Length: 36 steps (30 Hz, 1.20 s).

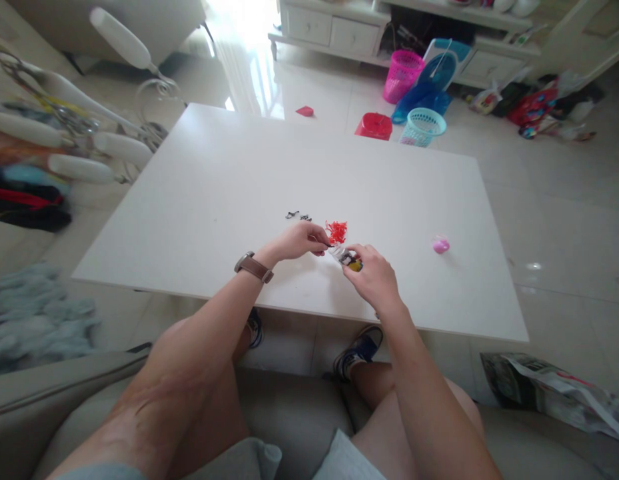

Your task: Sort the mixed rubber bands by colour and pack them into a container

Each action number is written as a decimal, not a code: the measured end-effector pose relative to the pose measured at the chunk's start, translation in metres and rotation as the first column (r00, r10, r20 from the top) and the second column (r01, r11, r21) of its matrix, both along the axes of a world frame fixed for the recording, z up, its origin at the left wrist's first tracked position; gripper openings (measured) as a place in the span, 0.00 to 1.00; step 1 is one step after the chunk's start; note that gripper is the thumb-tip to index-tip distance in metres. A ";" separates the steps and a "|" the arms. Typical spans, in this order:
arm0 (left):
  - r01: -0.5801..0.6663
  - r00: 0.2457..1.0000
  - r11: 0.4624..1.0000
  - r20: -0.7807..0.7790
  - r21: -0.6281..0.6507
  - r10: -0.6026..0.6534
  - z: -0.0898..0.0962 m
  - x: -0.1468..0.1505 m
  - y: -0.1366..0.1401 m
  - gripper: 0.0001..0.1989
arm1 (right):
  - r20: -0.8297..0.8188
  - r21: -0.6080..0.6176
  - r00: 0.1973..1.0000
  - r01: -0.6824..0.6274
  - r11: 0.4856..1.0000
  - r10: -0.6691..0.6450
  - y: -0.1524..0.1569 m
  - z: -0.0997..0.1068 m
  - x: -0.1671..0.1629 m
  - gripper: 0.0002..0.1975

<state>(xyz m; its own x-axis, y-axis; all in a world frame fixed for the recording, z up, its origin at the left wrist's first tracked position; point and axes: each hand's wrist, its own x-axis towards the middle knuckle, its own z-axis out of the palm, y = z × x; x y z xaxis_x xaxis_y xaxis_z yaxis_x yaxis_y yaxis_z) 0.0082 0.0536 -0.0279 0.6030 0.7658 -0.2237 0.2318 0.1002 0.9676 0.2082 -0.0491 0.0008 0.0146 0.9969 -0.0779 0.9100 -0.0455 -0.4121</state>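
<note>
My right hand (375,275) is closed round a small clear plastic container (338,253) with dark and yellow bits inside, tilted so one end points toward my left hand. My left hand (312,239), with a watch on its wrist, pinches a tiny dark piece (330,246) by the container's near end; its exact kind is too small to make out. Just beyond both hands lies a pile of small red strand-like pieces (337,231). Some little black pieces (292,215) are scattered on the table past my left hand.
A small pink rounded object (440,247) rests on the white table (229,167) to the right. Past the far edge, a red stool (374,125), a light blue basket (423,125) and a pink basket (403,75) stand on the floor. A white lamp (122,40) is at left.
</note>
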 end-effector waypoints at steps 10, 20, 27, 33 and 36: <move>0.069 0.985 0.985 -0.169 0.158 -0.042 -0.002 0.005 -0.003 0.07 | 0.087 0.003 0.994 -0.059 0.998 0.059 -0.004 0.001 -0.004 0.15; -0.019 0.996 0.986 -0.088 0.167 0.034 -0.002 0.009 -0.006 0.08 | 0.099 -0.005 0.993 -0.063 0.998 0.063 -0.003 -0.002 -0.005 0.13; 0.016 0.992 0.966 -0.128 0.258 0.018 0.000 0.008 -0.005 0.05 | 0.079 -0.010 0.996 -0.047 0.999 0.048 -0.003 0.001 -0.005 0.12; 0.051 0.995 0.952 -0.098 0.302 -0.022 -0.006 0.009 -0.003 0.04 | 0.074 -0.017 0.997 -0.032 0.999 0.034 -0.003 -0.002 -0.004 0.12; 0.002 0.997 0.971 -0.072 0.237 0.016 -0.007 0.011 -0.005 0.03 | 0.067 -0.017 0.997 -0.034 0.999 0.035 -0.003 -0.002 -0.004 0.13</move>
<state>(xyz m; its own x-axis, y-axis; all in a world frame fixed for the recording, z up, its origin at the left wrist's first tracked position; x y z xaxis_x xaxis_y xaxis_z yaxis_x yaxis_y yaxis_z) 0.0188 0.0490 -0.0350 0.5861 0.8064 -0.0789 0.3030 -0.1279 0.9444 0.2039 -0.0520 -0.0016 -0.0140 0.9955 -0.0940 0.9368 -0.0198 -0.3493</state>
